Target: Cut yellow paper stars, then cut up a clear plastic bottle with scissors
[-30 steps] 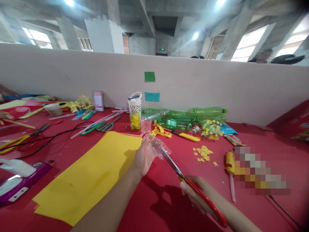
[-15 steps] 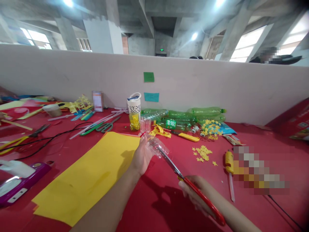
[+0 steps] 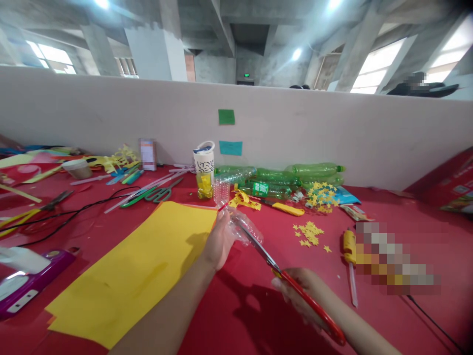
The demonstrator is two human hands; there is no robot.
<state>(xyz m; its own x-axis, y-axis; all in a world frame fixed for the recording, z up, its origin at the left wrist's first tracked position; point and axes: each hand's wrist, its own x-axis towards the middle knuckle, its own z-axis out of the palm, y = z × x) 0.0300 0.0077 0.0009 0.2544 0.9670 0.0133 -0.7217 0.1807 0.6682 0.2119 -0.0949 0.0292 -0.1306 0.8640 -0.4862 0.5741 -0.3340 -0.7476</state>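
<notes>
green note (image 3: pixel 226 117) above blue note (image 3: pixel 231 148) on pale partition (image 3: pixel 295 125) | phone (image 3: pixel 148 155) upright near partition | purple power strip (image 3: pixel 42 281) at left

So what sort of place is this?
Probably an indoor craft workspace: yellow paper and small yellow stars lie on a red table, and the right hand holds red-handled scissors.

White partition (image 3: pixel 281 125); bright windows (image 3: pixel 380 63)
</notes>
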